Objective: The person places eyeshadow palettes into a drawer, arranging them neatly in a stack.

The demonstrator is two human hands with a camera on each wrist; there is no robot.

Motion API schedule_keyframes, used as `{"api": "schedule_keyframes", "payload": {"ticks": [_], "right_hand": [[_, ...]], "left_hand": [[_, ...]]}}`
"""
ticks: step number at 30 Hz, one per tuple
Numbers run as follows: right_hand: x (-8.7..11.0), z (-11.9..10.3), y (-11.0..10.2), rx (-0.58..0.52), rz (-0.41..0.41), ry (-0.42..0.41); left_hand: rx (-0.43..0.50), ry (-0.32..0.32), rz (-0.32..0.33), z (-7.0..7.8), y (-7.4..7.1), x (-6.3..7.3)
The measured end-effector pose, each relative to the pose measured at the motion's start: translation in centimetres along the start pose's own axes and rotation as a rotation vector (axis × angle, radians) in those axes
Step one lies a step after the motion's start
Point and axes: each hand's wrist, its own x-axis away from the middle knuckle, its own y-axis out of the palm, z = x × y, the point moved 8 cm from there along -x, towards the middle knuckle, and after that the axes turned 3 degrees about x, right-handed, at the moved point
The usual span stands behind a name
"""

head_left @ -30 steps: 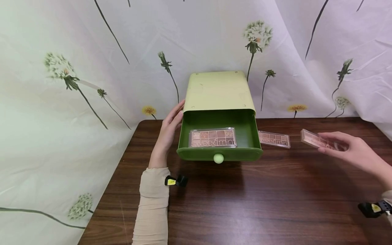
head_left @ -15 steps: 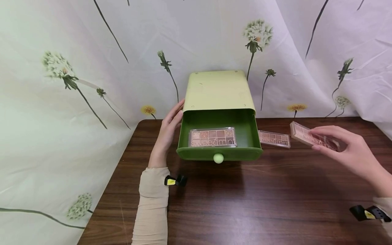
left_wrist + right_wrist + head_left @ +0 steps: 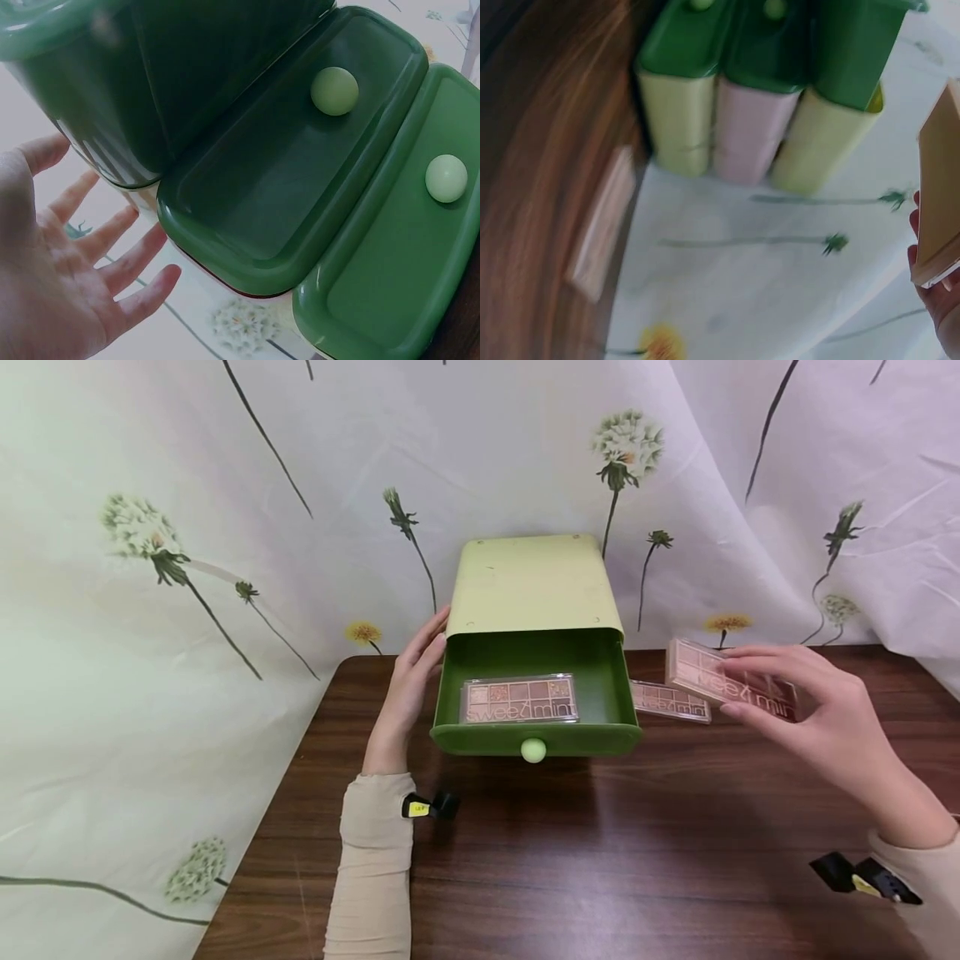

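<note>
An eyeshadow palette (image 3: pixel 686 670) with a clear lid is pinched between the thumb and fingers of my right hand (image 3: pixel 840 714), raised to the right of the drawer unit (image 3: pixel 536 581). In the right wrist view the palette's tan underside (image 3: pixel 941 172) shows at the right edge. The top green drawer (image 3: pixel 472 741) is pulled out, and a similar palette (image 3: pixel 520 700) lies inside against its front. Partly behind the held one, another palette (image 3: pixel 656 700) lies on the table. My left hand (image 3: pixel 407 693) rests with extended fingers along the unit's left side.
Beneath the pulled-out drawer, two lower drawers with round knobs (image 3: pixel 335 91) are closed. The unit's stacked casings (image 3: pixel 754 135) are yellow and pink. A flower-printed cloth (image 3: pixel 300 485) hangs right behind the dark wooden table (image 3: pixel 525 860).
My right hand has carried the palette leftward and slightly up, closer to the drawer, so it now overlaps the palette on the table. My left hand has stayed at the unit's side.
</note>
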Motion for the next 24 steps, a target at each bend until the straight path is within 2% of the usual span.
{"api": "schedule_keyframes", "payload": {"ticks": [14, 24], "right_hand": [[-3.4, -3.9, 3.9, -0.157, -0.003, -0.016], [-5.3, -6.2, 7.6, -0.237, -0.095, -0.033]], "left_hand": [[-0.007, -0.012, 0.012, -0.1, -0.2, 0.0], [-0.013, -0.006, 0.009, -0.2, 0.0, 0.0]]}}
